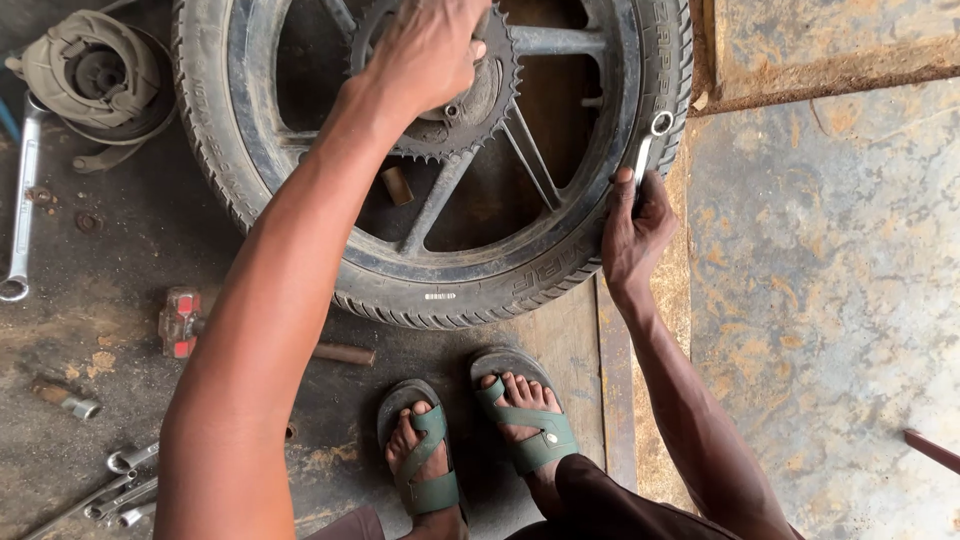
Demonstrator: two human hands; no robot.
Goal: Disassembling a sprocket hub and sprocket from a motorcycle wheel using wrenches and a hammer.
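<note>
A black motorcycle wheel [300, 215] with alloy spokes lies flat on the greasy floor in front of my feet. A toothed sprocket [490, 105] sits at its hub. My left hand [425, 50] rests on the hub over the sprocket, fingers curled down on it. My right hand [632, 230] presses against the tyre's right side and holds a silver ring spanner [650, 140] that points up along the rim.
A brake drum plate [95, 75] lies at top left beside a long spanner [22, 190]. A hammer with a red head [185, 322] lies left of the wheel, several spanners [115, 490] at bottom left. Concrete slab [830, 280] to the right.
</note>
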